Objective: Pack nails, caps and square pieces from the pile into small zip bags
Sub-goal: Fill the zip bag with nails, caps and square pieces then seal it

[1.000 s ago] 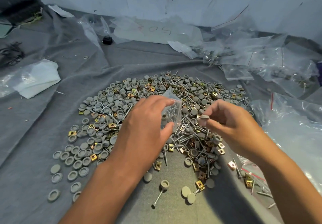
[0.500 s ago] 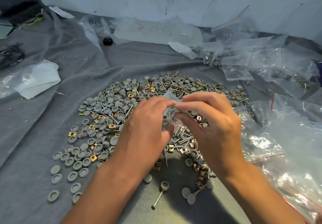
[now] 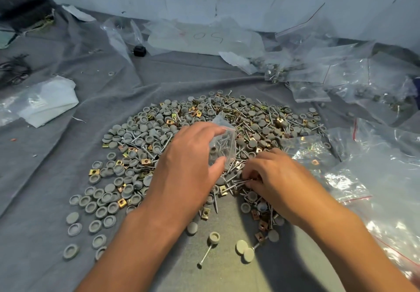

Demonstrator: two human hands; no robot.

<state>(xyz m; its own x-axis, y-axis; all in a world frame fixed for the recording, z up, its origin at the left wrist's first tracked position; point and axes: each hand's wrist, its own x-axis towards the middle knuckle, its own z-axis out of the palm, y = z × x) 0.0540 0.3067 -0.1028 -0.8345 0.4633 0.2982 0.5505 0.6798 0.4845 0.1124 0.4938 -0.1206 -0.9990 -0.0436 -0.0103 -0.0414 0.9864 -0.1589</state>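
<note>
While my left hand [image 3: 188,166] grips the small clear plastic zip bag [image 3: 223,143] between curled fingers and thumb, its mouth stays up and tilted toward my right side, held just above the middle of the pile; through its wall I can see a bundle of thin silver nails and at least one grey cap already inside, so this bag is partly filled, though whether a square piece is in it I cannot tell. My right hand [image 3: 276,182] is down on the near right of the pile, fingers curled into a tangle of loose silver nails [image 3: 236,181]; it looks to be pinching at them, but what exactly it has caught is hidden under the fingers. Around both hands spreads the wide heap of round grey plastic caps [image 3: 127,132], mixed with small brass-coloured square metal pieces [image 3: 145,161] with a hole in the middle; a few caps and one long nail [image 3: 205,256] lie apart on the near side. All of it sits on a wrinkled grey cloth [image 3: 45,201]. To the far right lie crumpled clear bags [image 3: 341,78], several with hardware inside, which I judge to be finished packs; given how much remains in the heap, most of the work is still ahead.
</note>
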